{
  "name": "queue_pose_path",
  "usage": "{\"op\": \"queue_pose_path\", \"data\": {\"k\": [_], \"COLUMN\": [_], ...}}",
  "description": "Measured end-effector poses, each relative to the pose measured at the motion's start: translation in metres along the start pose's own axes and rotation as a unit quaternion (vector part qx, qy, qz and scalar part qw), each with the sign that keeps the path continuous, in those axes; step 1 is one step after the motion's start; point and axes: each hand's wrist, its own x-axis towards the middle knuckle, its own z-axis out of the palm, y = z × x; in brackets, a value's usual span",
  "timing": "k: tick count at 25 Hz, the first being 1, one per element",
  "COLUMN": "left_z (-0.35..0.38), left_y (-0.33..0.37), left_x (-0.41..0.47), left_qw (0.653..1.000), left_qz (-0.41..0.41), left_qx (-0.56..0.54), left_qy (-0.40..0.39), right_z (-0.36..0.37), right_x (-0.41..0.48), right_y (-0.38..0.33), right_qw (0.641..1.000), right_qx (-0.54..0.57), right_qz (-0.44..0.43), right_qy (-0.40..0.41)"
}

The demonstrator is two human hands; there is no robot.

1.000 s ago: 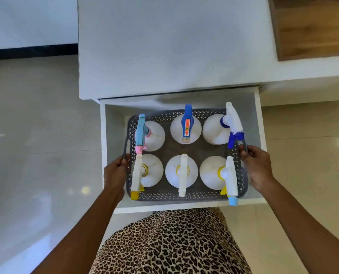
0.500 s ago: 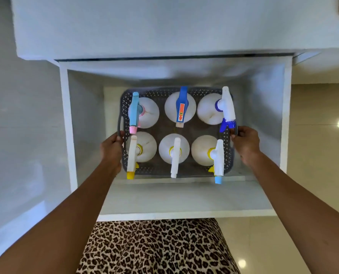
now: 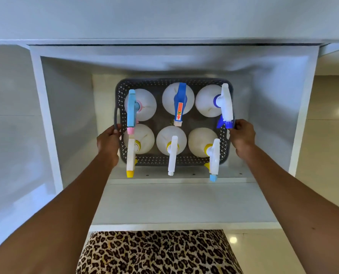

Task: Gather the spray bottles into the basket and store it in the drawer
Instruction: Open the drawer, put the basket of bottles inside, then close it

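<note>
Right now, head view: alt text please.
Both hands, left hand and right hand, hold a dark grey perforated plastic basket by its side handles inside an open white drawer. It holds six white spray bottles, upright.

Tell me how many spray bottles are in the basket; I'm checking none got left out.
6, all in the basket. Back row: light-blue head, dark-blue head, white-and-blue head. Front row: yellow nozzle, all-white head, blue nozzle. None looks hidden.

Grey perforated basket [image 3: 186, 162] held white spray bottles [image 3: 171, 142] — triggers blue, yellow-tipped, pink-tipped — inside a white drawer [image 3: 176, 204], above leopard-print fabric [image 3: 158, 254]
</note>
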Motion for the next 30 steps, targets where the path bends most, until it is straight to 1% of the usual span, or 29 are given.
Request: {"op": "queue_pose_path", "data": {"k": [3, 6, 7, 10, 12, 14, 16, 18, 19, 21, 23, 25, 26, 28, 30], "left_z": [0.003, -0.002, -0.005, -0.021, -0.033, -0.043, -0.047, -0.048, -0.051, -0.062, -0.071, -0.076, -0.078, -0.082, -0.082], "left_y": [-0.003, -0.001, 0.001, 0.003, -0.003, -0.013, -0.024, -0.032, -0.039, -0.054, -0.070, -0.088, -0.099, -0.122, -0.142], "left_x": [0.003, 0.004, 0.004, -0.009, -0.026, -0.043, -0.065, -0.087, -0.101, -0.133, -0.163, -0.184, -0.191, -0.206, -0.213], "left_qw": [1.000, 0.997, 0.998, 0.987, 0.981, 0.985, 0.992, 0.996, 0.993, 0.974, 0.944, 0.909, 0.890, 0.841, 0.794], "left_qz": [0.000, 0.011, 0.001, -0.069, -0.092, -0.084, -0.040, 0.047, 0.097, 0.196, 0.289, 0.348, 0.372, 0.434, 0.483], "left_qx": [0.015, 0.069, 0.055, -0.080, -0.097, -0.077, -0.053, 0.004, 0.043, 0.108, 0.152, 0.214, 0.246, 0.309, 0.356], "left_qy": [0.011, -0.017, -0.037, -0.123, -0.139, -0.128, -0.106, -0.075, -0.057, -0.031, -0.048, -0.080, -0.092, -0.097, -0.099], "right_z": [0.004, 0.003, 0.002, -0.003, -0.013, -0.020, -0.025, -0.026, -0.026, -0.026, -0.028, -0.027, -0.026, -0.024, -0.019], "right_x": [0.004, 0.001, -0.002, -0.019, -0.037, -0.057, -0.080, -0.101, -0.115, -0.147, -0.185, -0.225, -0.243, -0.274, -0.290], "right_y": [0.001, 0.000, -0.002, -0.003, -0.001, 0.002, 0.005, 0.008, 0.011, 0.018, 0.026, 0.040, 0.049, 0.068, 0.086], "right_qw": [1.000, 0.999, 0.999, 0.998, 0.997, 0.998, 0.998, 0.997, 0.996, 0.990, 0.982, 0.968, 0.956, 0.922, 0.888], "right_qx": [-0.018, -0.031, -0.030, -0.022, -0.030, -0.027, -0.022, -0.005, 0.013, 0.055, 0.064, 0.009, -0.028, -0.113, -0.197], "right_qz": [0.008, 0.006, 0.009, 0.014, 0.012, -0.005, -0.047, -0.079, -0.093, -0.128, -0.179, -0.251, -0.293, -0.371, -0.416], "right_qy": [-0.002, -0.022, -0.031, -0.062, -0.067, -0.054, -0.040, -0.017, -0.007, 0.007, 0.007, -0.003, -0.007, -0.006, -0.011]}}
